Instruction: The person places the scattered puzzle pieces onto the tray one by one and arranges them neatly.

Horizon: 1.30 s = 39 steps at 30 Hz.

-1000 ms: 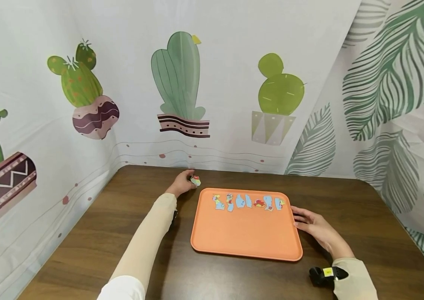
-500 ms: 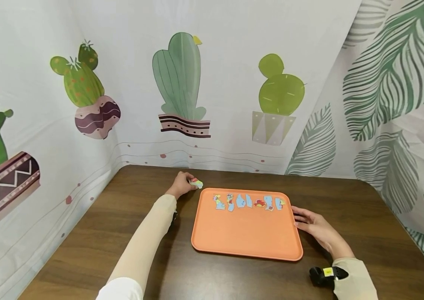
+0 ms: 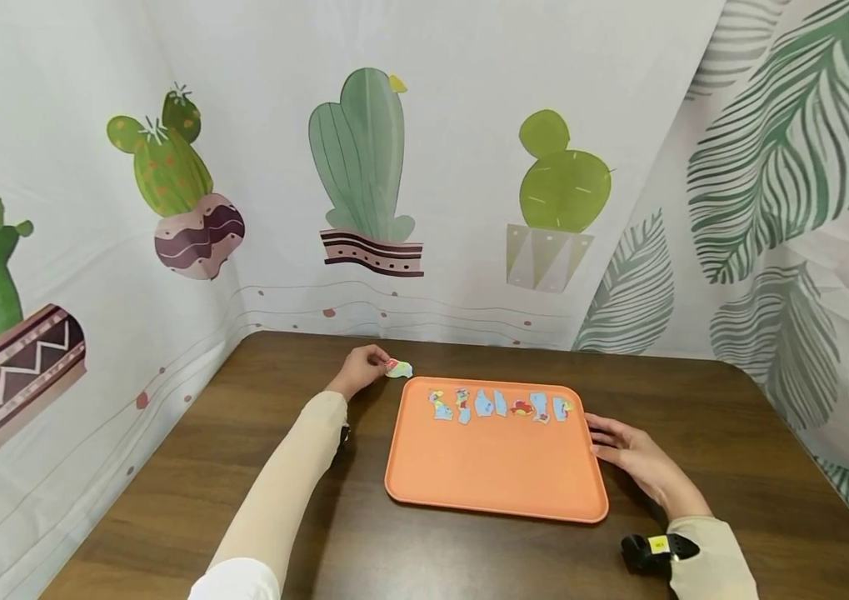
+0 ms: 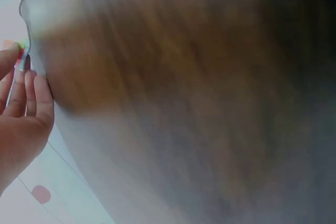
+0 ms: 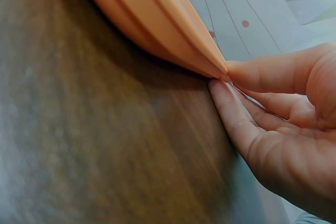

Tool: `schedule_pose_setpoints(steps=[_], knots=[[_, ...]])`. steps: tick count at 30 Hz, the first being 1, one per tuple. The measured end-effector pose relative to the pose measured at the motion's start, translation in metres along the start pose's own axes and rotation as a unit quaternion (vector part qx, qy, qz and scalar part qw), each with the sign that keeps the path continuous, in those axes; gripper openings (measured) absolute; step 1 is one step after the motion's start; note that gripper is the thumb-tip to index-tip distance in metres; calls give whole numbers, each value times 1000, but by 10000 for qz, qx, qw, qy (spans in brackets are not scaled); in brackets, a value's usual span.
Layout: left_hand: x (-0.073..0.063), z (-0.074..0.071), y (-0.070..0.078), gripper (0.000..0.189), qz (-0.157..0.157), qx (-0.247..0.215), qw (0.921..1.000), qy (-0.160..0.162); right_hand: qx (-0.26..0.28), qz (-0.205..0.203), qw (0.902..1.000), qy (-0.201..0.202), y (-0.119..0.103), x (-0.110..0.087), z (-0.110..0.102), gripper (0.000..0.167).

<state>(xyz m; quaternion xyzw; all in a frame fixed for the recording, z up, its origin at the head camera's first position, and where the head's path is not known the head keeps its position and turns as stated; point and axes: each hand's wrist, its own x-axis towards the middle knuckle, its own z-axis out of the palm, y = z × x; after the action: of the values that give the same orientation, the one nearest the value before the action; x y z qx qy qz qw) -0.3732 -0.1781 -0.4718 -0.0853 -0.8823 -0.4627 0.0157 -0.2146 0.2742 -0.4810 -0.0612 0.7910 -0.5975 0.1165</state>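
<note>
My left hand (image 3: 362, 367) pinches a small printed puzzle piece (image 3: 400, 369), light green and pale blue with red, between thumb and fingers. It holds the piece just beyond the far left corner of an orange tray (image 3: 495, 475). In the left wrist view, the piece (image 4: 22, 51) is mostly hidden behind the thumb and fingertips. A row of several pale-blue puzzle pieces (image 3: 483, 404) with red and yellow prints lies along the tray's far side. My right hand (image 3: 637, 462) is at the tray's right edge; in the right wrist view its thumb and a fingertip (image 5: 221, 90) meet at the rim.
The tray sits on a dark brown wooden table (image 3: 244, 417). A white cloth (image 3: 461, 167) printed with cacti and leaves hangs behind the table and along both sides. Black wrist devices (image 3: 656, 552) are strapped to both arms.
My left hand has turned the piece, showing more of its printed face, and the piece has shifted slightly right toward the tray's corner. The right hand stays at the tray's edge.
</note>
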Motion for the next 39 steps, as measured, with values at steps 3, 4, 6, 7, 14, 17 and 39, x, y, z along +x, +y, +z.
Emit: schedule_pose_setpoints(steps=[3, 4, 6, 7, 14, 17, 39], knots=[[1, -1, -1, 11, -250, -409, 9988, -95, 15, -37, 10000, -22, 0, 0, -1, 63], [2, -1, -1, 12, -339, -539, 9979, -133, 11, -47, 10000, -41, 0, 0, -1, 63], [1, 0, -1, 14, -481, -769, 9956, -221, 21, -52, 10000, -66, 0, 0, -1, 63], [1, 0, -1, 15, -542, -886, 9942, -263, 23, -48, 10000, -70, 0, 0, -1, 63], [-8, -2, 10, 17, -664, -1759, 9812, -435, -28, -37, 10000, -60, 1, 2, -1, 64], [-11, -1, 12, 15, -735, -1983, 9761, -494, -66, -44, 9999, -70, 1, 3, -2, 65], [-43, 14, 27, 60, -672, -2817, 9495, -1208, 13, 12, 9998, -187, 3, 1, -3, 66]])
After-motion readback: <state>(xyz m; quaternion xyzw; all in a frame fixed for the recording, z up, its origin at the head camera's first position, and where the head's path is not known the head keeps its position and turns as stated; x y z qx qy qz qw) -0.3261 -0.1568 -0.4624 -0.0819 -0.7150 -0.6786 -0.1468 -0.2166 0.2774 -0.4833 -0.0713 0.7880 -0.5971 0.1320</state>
